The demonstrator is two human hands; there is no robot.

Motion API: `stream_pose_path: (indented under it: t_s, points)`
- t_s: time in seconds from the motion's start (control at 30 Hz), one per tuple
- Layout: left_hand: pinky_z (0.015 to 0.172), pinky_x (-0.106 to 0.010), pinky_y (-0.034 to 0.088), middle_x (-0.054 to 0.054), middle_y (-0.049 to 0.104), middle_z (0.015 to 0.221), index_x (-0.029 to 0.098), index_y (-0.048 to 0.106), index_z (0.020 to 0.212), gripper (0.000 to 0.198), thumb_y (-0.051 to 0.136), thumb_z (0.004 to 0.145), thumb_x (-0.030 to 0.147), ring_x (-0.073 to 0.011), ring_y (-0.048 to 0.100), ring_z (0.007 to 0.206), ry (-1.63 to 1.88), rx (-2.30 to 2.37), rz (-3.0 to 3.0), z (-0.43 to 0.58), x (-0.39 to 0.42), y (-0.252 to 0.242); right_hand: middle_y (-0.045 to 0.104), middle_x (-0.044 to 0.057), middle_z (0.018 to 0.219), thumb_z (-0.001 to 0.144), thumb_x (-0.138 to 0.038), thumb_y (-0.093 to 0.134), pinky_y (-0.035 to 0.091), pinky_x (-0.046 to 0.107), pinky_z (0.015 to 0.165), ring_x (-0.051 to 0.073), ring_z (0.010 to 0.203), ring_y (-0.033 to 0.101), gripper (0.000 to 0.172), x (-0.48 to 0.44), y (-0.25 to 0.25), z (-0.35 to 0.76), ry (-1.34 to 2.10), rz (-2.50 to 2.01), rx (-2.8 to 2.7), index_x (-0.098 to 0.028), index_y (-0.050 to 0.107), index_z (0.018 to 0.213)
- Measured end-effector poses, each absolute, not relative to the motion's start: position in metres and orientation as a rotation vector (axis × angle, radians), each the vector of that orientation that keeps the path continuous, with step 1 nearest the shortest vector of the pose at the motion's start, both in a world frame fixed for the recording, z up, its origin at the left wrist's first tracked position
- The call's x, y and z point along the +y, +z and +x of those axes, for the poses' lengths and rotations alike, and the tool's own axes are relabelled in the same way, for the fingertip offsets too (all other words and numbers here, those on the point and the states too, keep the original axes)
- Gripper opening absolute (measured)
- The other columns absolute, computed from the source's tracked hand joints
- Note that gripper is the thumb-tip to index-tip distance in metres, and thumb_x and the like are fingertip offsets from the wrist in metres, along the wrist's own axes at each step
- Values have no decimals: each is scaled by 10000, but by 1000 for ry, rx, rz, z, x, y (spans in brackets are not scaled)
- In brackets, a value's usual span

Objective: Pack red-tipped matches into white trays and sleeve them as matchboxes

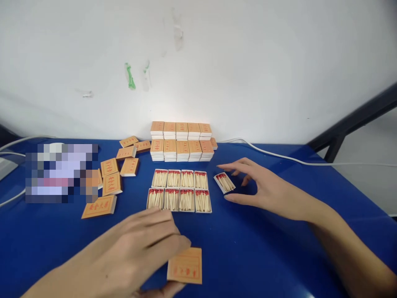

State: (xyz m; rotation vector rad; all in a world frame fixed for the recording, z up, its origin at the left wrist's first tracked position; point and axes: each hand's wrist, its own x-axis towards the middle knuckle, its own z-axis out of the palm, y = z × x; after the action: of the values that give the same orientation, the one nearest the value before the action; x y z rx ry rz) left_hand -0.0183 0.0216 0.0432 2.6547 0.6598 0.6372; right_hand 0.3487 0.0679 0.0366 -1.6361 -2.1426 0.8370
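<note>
My left hand [145, 244] is closed on an orange matchbox [185, 267] with red print, near the front of the blue table. Out to the right, my right hand [257, 186] is open, thumb and fingers spread around a tray of matches [225, 183] that lies tilted on the table. Whether the fingertips touch it I cannot tell. Between the hands, several open trays [187, 179] of red-tipped matches lie in two rows. My left fingers hide a corner of the nearest left tray [155, 198].
Stacked matchboxes [182, 148] stand in rows against the white wall [248, 62]. Loose matchboxes [112, 183] lie scattered on the left, beside a blurred-out object [62, 174]. A white cable [273, 155] runs along the back right of the blue table [257, 252].
</note>
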Motion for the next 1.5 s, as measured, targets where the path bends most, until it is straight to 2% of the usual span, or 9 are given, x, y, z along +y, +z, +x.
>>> stream_pose_path:
  t_s: [0.13,0.3,0.47,0.6,0.83,1.03,1.2,1.37,1.5]
  points:
    - [1035,-369,689,-44,833,1104,227,724,1315,200,639,1134,234,-227,818,1064,789,681,2682,-15,18,37,769,100,1255,906,-800,837,617,535,968,349,1112,745,621,64,20,329,501,-1752,-2060,-273,742,1220]
    - [1059,-365,666,-43,811,1177,248,704,1397,303,740,1096,232,-209,806,1069,1014,892,2673,-20,28,32,774,103,1152,920,-745,798,615,556,903,359,1020,756,513,58,16,323,430,-1868,-2013,-268,713,1090]
    - [986,-375,659,-33,801,1203,295,659,1437,360,766,1095,256,-205,788,1029,1022,1043,2638,-21,31,30,759,118,1253,1022,-570,716,629,531,893,345,1035,771,393,55,18,326,418,-1813,-2087,-272,740,1279]
    - [965,-351,643,-35,805,1204,270,683,1413,318,754,1103,248,-194,782,1024,1045,1006,2627,-20,33,27,749,129,1321,1048,-511,702,637,506,894,325,1036,780,448,57,18,331,442,-1736,-2142,-276,730,1428]
    - [954,-305,648,-24,801,1227,273,714,1395,318,797,1087,260,-172,786,1059,1098,1017,2511,-18,35,27,802,108,1217,1022,-645,758,628,491,836,327,1011,765,377,61,24,342,515,-1810,-2112,-278,797,1097]
    - [950,-294,721,18,863,1272,367,743,1435,406,866,1051,324,-179,859,1037,1097,1036,2350,-14,32,29,864,60,1204,1075,-583,769,657,468,910,293,1026,799,317,55,41,323,681,-1553,-2003,-304,795,1222]
    - [667,-237,702,72,879,1014,419,815,1327,383,940,967,379,-161,829,782,1030,1127,2152,-11,31,33,863,32,1203,1073,-444,811,675,410,876,241,979,788,254,39,52,303,757,-1276,-2060,-320,798,1294]
    - [832,-248,744,84,894,1017,421,844,1296,374,963,946,362,-161,862,840,1021,1117,1966,-9,33,33,851,26,1141,1058,-344,818,680,382,813,215,903,773,247,31,52,292,717,-1161,-2094,-312,789,1302]
    - [864,-240,750,86,907,1068,425,838,1296,361,952,962,353,-169,888,902,1003,1103,1908,-9,33,30,834,9,1098,1053,-322,827,668,352,790,196,884,764,247,29,50,290,689,-1146,-2095,-308,785,1295]
